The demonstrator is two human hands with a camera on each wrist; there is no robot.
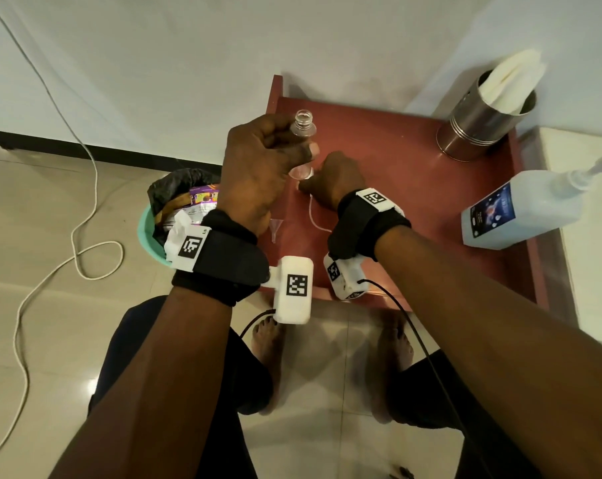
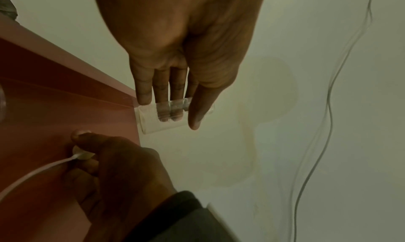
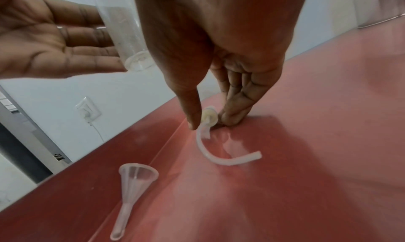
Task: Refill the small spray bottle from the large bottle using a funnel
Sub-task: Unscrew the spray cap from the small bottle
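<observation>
My left hand (image 1: 285,150) grips the small clear spray bottle (image 1: 303,123) by its body and holds it above the red table (image 1: 413,174), open neck up and no cap on it. In the left wrist view the bottle (image 2: 153,122) shows between thumb and fingers. My right hand (image 1: 327,181) is down on the table and pinches the spray head (image 3: 210,116), whose white dip tube (image 3: 221,160) curves across the surface. The clear funnel (image 3: 134,179) lies on its side near the table's left edge. The large pump bottle (image 1: 520,209) stands at the right.
A steel can (image 1: 479,133) stuffed with white napkins stands at the table's back right corner. A green bin (image 1: 154,236) full of rubbish sits on the floor left of the table. A white cord (image 1: 85,236) trails over the floor. A raised lip runs around the table.
</observation>
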